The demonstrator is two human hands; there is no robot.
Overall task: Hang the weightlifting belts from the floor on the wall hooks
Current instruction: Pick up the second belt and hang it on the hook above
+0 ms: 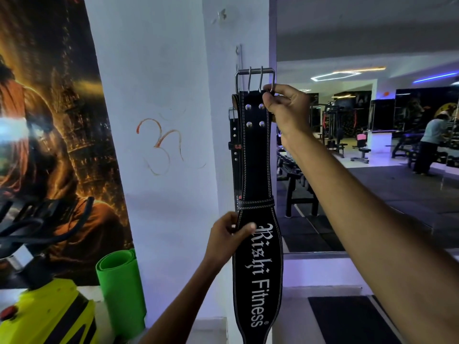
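A black weightlifting belt with white lettering hangs straight down in front of a white pillar. Its steel double-prong buckle is at the top, just below a thin metal wall hook. My right hand pinches the buckle's right end and the belt's top edge. My left hand grips the belt's left edge at its wide middle. Behind it a second black belt hangs against the pillar, mostly hidden. Whether the buckle touches the hook cannot be told.
A rolled green mat leans at the pillar's foot. A yellow and black exercise bike stands at the lower left under a wall poster. To the right, a mirror reflects gym machines and a person.
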